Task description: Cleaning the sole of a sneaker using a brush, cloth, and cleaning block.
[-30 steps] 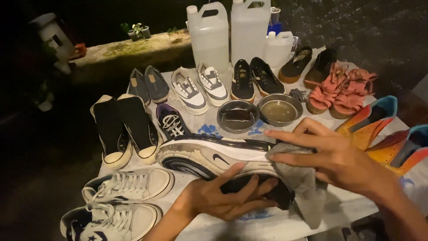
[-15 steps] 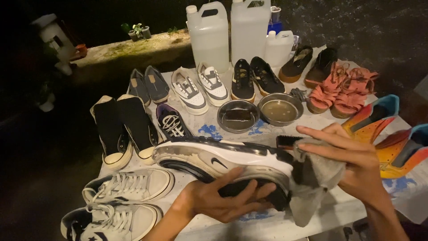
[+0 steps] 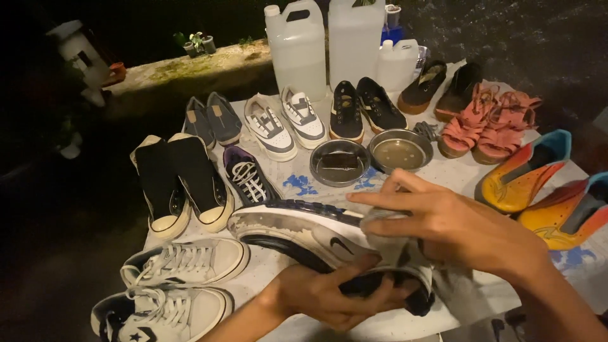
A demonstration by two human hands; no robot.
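L hand grips the sneaker from below, fingers curled round the dark upper, thumb up on the white side. The sneaker lies on its side, sole edge facing up, held just above the front of the worktop, toe pointing left. R hand is closed on a grey cloth, fingers stretched flat & pressing it against the sneaker's heel end; the cloth bunches under the palm & hangs down past the heel.

Round it on the worktop: two steel bowls behind the sneaker, side by side, the left bowl w/ a dark block in it, the right bowl w/ cloudy liquid. A purple shoe w/ white laces sits just left of the bowls, near the sneaker's toe. Black high-tops stand at the left edge, a pair of grey lace-up shoes at front left. Back row, L to R: grey slip-ons, white-and-grey trainers, black low shoes, dark slip-ons w/ tan soles, pink strappy sandals. Orange boots w/ blue lining lie at far right. Three clear plastic jugs stand at the back edge.
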